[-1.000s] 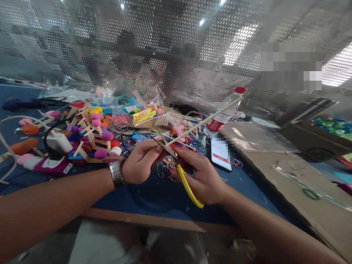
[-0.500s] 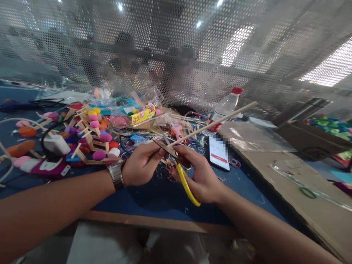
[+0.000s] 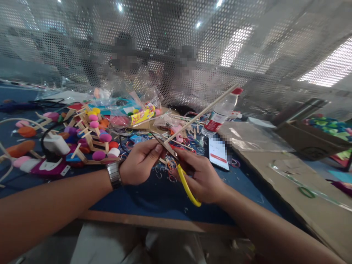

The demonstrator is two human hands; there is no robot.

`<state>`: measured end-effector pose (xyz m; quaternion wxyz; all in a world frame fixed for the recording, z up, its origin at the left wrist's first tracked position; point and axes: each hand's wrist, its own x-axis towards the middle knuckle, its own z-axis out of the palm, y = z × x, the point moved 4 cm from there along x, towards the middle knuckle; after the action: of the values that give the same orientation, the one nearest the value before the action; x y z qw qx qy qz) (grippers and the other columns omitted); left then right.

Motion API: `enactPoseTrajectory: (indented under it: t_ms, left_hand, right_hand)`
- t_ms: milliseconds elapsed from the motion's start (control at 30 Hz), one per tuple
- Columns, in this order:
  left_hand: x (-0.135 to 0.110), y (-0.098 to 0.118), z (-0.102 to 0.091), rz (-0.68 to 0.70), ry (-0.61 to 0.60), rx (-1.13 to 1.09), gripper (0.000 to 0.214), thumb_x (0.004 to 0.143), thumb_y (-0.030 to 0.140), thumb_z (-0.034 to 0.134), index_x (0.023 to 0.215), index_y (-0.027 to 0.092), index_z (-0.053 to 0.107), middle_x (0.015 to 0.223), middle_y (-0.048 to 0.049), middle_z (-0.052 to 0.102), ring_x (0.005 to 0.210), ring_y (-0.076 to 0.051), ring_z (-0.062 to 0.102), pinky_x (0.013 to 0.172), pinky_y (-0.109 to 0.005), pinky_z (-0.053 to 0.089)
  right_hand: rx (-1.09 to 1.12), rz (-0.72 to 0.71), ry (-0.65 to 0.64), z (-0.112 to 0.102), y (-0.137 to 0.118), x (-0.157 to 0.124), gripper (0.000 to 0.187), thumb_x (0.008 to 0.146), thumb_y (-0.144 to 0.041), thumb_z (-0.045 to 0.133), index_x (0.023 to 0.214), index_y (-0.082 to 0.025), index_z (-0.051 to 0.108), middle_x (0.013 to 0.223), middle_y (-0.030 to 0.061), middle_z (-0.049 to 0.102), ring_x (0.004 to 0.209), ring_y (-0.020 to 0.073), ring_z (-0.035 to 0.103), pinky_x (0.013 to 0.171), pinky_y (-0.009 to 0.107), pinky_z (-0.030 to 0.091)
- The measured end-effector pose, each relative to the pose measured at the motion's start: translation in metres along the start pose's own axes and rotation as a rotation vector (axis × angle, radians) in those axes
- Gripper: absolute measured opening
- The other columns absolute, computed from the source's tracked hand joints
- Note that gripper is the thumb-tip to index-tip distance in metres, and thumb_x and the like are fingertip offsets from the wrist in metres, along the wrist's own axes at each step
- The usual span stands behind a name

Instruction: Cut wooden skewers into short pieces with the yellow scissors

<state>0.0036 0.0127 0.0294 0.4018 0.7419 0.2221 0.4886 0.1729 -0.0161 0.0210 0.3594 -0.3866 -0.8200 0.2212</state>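
My left hand [image 3: 141, 161], with a metal watch on its wrist, pinches the lower end of a long thin wooden stick [image 3: 200, 114]. The stick slants up to the right, its far end in front of the bottle's red cap. My right hand [image 3: 202, 174] grips yellow-handled scissors [image 3: 188, 185]. Their metal blades lie across the stick close to my left fingertips; whether they cut into it I cannot tell. Beyond my hands, loose rubber bands and wooden scraps litter the blue tabletop [image 3: 165, 203].
Colourful foam pieces joined to wooden sticks [image 3: 93, 141] pile up at the left, beside a purple device [image 3: 51, 168]. A phone [image 3: 218, 154] and a plastic bottle [image 3: 217, 117] stand right of centre. Cardboard [image 3: 255, 165] covers the right side. A perforated metal screen [image 3: 154, 22] rises behind.
The stick has tilted more steeply, its far end swinging up and to the left. My left hand has shifted slightly left; my right hand still holds the scissors in about the same place.
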Motion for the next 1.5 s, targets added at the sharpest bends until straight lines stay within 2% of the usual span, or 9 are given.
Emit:
enactPoseTrajectory:
  t_ms: [133,267,467,600,733,933,1233,1367,1500]
  left_hand:
    - [0.000,0.001,0.000,-0.002,-0.015,-0.020,0.040,0.101,0.044,0.044,0.073,0.016,0.054,0.058,0.0037,0.042,0.052,-0.010,0.038,0.052,-0.024,0.034]
    - [0.000,0.002,0.000,0.016,-0.020,0.026,0.042,0.101,0.045,0.044,0.073,0.016,0.057,0.063,0.0006,0.051,0.057,-0.011,0.045,0.055,-0.024,0.038]
    - [0.002,0.007,0.004,0.073,-0.104,0.054,0.040,0.100,0.043,0.046,0.076,0.015,0.061,0.066,-0.0013,0.058,0.059,-0.012,0.050,0.058,-0.025,0.043]
    - [0.003,0.006,0.008,0.006,-0.197,-0.003,0.045,0.099,0.049,0.045,0.073,0.015,0.060,0.066,-0.0021,0.059,0.060,-0.013,0.051,0.057,-0.025,0.043]
    - [0.002,0.005,0.010,-0.051,-0.236,-0.039,0.046,0.098,0.052,0.047,0.073,0.015,0.060,0.066,-0.0025,0.058,0.059,-0.013,0.050,0.056,-0.025,0.041]
    - [0.002,0.004,0.007,-0.026,-0.214,-0.056,0.048,0.099,0.052,0.044,0.072,0.016,0.057,0.066,-0.0010,0.053,0.059,-0.012,0.046,0.054,-0.024,0.038]
    - [-0.002,-0.001,0.008,-0.015,-0.218,-0.135,0.042,0.102,0.044,0.041,0.077,0.015,0.058,0.063,0.0020,0.048,0.051,-0.008,0.040,0.049,-0.023,0.033]
    - [-0.001,-0.002,0.004,-0.016,-0.103,0.026,0.040,0.102,0.043,0.040,0.084,0.015,0.063,0.060,0.0030,0.045,0.052,-0.010,0.040,0.049,-0.023,0.033]
    - [0.000,0.001,0.002,0.006,-0.040,0.165,0.037,0.101,0.042,0.043,0.085,0.015,0.063,0.064,0.0016,0.048,0.060,-0.012,0.046,0.057,-0.024,0.039]
  right_hand:
    - [0.006,-0.012,-0.001,-0.002,-0.002,0.001,0.042,0.088,-0.031,0.062,0.125,-0.012,0.060,0.077,0.0022,0.059,0.057,0.0114,0.045,0.052,0.028,0.040]
    - [0.020,-0.012,-0.010,-0.002,-0.004,0.002,0.033,0.087,-0.031,0.062,0.114,-0.013,0.061,0.071,-0.0004,0.054,0.055,0.0116,0.043,0.051,0.027,0.038]
    - [0.009,-0.113,0.001,0.001,-0.009,0.004,0.036,0.084,-0.028,0.064,0.118,-0.019,0.054,0.097,0.0073,0.063,0.076,0.0180,0.056,0.067,0.031,0.047]
    - [0.031,-0.119,-0.016,0.002,-0.008,0.006,0.037,0.081,-0.031,0.070,0.114,-0.021,0.055,0.104,0.0084,0.064,0.090,0.0226,0.060,0.079,0.036,0.050]
    - [0.051,-0.113,-0.007,0.002,-0.004,0.007,0.026,0.079,-0.015,0.065,0.103,-0.022,0.058,0.092,0.0044,0.065,0.078,0.0175,0.058,0.070,0.030,0.048]
    - [0.006,-0.017,-0.017,0.004,0.005,0.004,0.026,0.074,-0.012,0.056,0.099,-0.018,0.060,0.076,0.0009,0.059,0.059,0.0119,0.043,0.055,0.026,0.037]
    - [0.008,0.022,0.007,0.002,0.007,0.005,0.028,0.072,-0.014,0.055,0.099,-0.016,0.064,0.072,0.0014,0.059,0.058,0.0124,0.043,0.054,0.026,0.038]
    - [0.050,0.095,0.028,0.002,0.015,0.007,0.031,0.072,-0.014,0.055,0.101,-0.016,0.066,0.071,0.0004,0.057,0.057,0.0123,0.044,0.053,0.024,0.038]
    - [0.069,0.145,0.015,0.003,0.019,0.007,0.030,0.075,-0.017,0.056,0.103,-0.015,0.067,0.072,0.0009,0.058,0.057,0.0122,0.044,0.053,0.025,0.038]
